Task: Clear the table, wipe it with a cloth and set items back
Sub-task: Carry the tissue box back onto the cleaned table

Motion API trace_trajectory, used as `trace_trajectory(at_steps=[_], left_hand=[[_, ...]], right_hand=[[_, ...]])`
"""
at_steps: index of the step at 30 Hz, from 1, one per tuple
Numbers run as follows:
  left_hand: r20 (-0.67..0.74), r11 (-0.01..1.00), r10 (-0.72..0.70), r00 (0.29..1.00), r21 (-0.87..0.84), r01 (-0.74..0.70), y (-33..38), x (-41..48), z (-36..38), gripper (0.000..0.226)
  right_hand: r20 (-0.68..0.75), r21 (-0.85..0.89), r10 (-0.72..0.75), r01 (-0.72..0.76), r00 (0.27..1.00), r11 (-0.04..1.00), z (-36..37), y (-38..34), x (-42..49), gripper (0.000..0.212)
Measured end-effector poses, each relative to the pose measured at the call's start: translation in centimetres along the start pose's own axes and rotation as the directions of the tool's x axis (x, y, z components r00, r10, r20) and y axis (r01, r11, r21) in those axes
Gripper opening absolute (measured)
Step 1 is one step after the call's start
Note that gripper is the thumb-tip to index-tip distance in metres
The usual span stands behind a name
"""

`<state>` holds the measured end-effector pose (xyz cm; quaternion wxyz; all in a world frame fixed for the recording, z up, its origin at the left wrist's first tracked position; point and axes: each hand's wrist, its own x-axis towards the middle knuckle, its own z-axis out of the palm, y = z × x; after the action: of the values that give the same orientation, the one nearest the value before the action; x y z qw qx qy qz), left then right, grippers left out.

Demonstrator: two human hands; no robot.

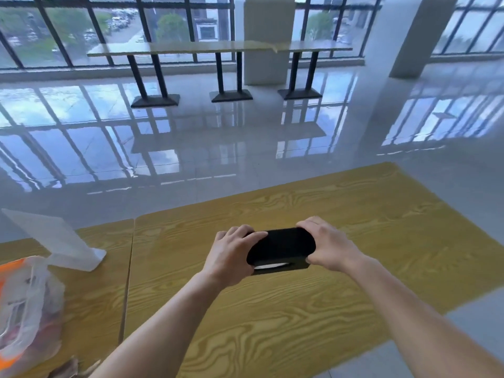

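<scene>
A black tissue box [281,248] with a white tissue showing at its slot is at the middle of the wood-grain table [341,214]. My left hand [231,257] grips its left end and my right hand [327,245] grips its right end. Whether the box touches the tabletop or hangs just above it, I cannot tell.
On the adjoining table to the left stands a clear acrylic sign holder [54,238], and a clear and orange plastic bag [24,309] with items lies near the left edge. Something brownish [68,368] lies at the bottom left. Shiny floor and a long window counter [218,47] lie beyond.
</scene>
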<state>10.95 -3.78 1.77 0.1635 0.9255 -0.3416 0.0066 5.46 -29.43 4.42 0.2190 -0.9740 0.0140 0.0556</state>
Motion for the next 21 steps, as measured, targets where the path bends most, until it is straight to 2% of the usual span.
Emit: trace_trajectory(at_steps=[14,21], left_hand=[[0.074,0.989,0.149,0.986,-0.009,-0.149,16.0,14.7,6.2,0.077],[0.092,0.970,0.244,0.965,-0.028,-0.243,20.0,21.3,8.9,0.073]], right_hand=[[-0.096,0.008,0.168,-0.168,0.981,0.986,-7.8,19.2,-4.1,0.073],[-0.126,0.037,0.273,-0.270,0.954,0.962,-10.0,25.0,-4.1,0.075]])
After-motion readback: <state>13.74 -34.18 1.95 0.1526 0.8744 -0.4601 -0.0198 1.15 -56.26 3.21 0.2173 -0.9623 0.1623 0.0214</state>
